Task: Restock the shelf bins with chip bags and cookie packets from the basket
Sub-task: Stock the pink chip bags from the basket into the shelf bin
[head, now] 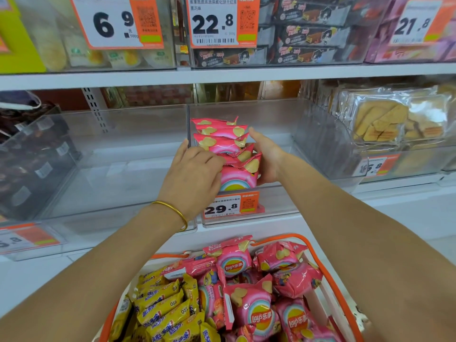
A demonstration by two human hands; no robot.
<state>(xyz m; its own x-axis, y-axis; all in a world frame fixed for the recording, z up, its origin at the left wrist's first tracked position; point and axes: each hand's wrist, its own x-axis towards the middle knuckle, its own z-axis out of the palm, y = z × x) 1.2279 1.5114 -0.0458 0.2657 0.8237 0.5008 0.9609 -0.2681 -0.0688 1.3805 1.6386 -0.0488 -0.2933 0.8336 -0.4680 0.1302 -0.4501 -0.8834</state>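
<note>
Basket (318,257) was right under me, pink chips (256,309) on the right, yellow cookies (162,307) on the left, loads left to shelve. Just past that, both hands were in the middle bin (278,203), above the 29.8 tag (232,206), squaring up a row (227,141) of pink bags standing on edge.

Trick here imo: squeeze evenly from both sides, keep the bags upright and tight, and slide the whole lot toward the back so there's room in front. Go easy though. They looked puffy and slippery, and I'd bet they fan out if one side lets go.

My left hand (195,174) had its fingers (214,166) curled narrow over the front bags, gripping them, one finger out along the bin's left wall. My right hand (267,156) was cupped round the row's right side, holding it, thumb up along the bags. The rest of its fingers were tucked out of sight, so I couldn't tell how far they wrapped.

Further right, the next bin had biscuits (385,119).
</note>
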